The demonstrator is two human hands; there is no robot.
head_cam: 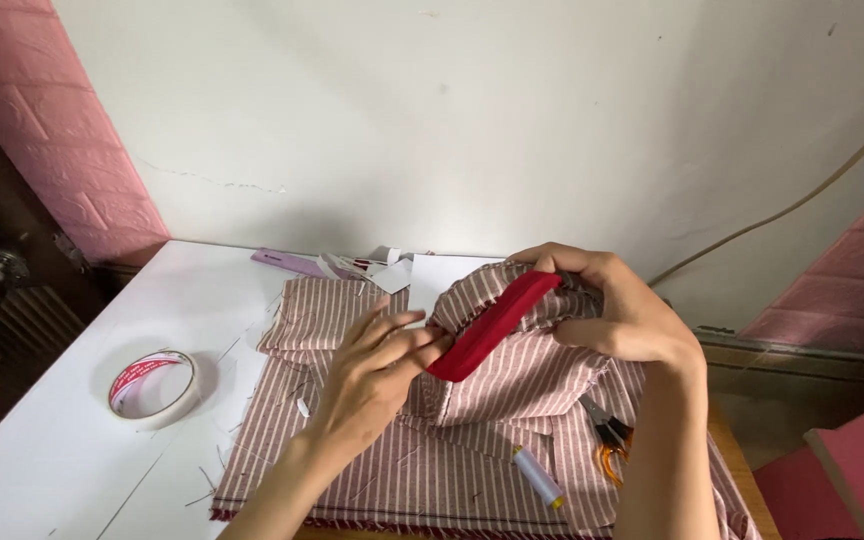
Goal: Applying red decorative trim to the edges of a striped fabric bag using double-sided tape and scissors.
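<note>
Head view: the left hand (377, 375) pinches the near end of the red fabric strip (492, 325); the right hand (612, 305) is closed on its far end and the bunched pink-striped cloth (512, 400), above the white desk (102, 400). Risk: loosened pinch lets the strip shift off the cloth edge. Small scissors (607, 435) lie right.

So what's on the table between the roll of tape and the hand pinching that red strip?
In the head view, bare white table with stray threads, then striped fabric, lies between tape roll and left hand.
</note>
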